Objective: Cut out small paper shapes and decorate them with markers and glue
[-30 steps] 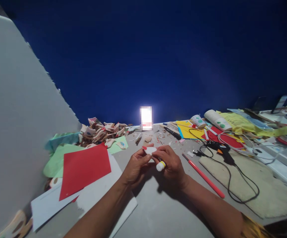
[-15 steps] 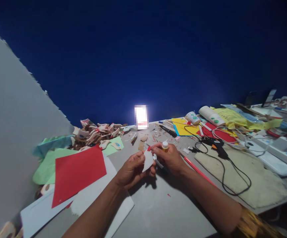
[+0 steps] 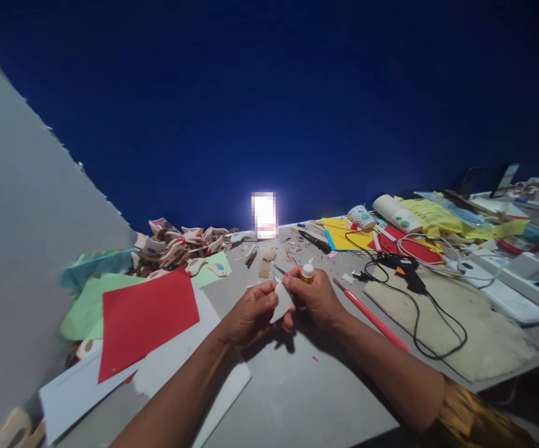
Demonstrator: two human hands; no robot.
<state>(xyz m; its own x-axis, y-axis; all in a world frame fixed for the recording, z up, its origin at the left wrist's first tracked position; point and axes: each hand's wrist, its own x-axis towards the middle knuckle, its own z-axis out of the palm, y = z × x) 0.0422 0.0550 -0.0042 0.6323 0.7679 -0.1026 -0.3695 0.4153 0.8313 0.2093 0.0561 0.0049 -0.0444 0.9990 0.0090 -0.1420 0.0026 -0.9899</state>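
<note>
My left hand (image 3: 249, 311) pinches a small white paper cutout (image 3: 281, 302) by its left edge, just above the grey table (image 3: 297, 398). My right hand (image 3: 314, 297) is closed around a small glue bottle (image 3: 307, 272) with a white cap and yellow label, its cap pointing up. The right fingertips touch the top of the cutout. Both hands meet near the middle of the table.
A red paper sheet (image 3: 148, 320) lies on white sheets at the left, beside green paper and a pile of cut shapes (image 3: 180, 246). A red pencil (image 3: 369, 314), a black glue gun (image 3: 404, 270) with its cable and a beige mat (image 3: 479, 336) lie to the right.
The glue bottle has turned from cap-down to cap-up in my right hand. The cutout has swung from lying flat to standing more upright between the hands.
</note>
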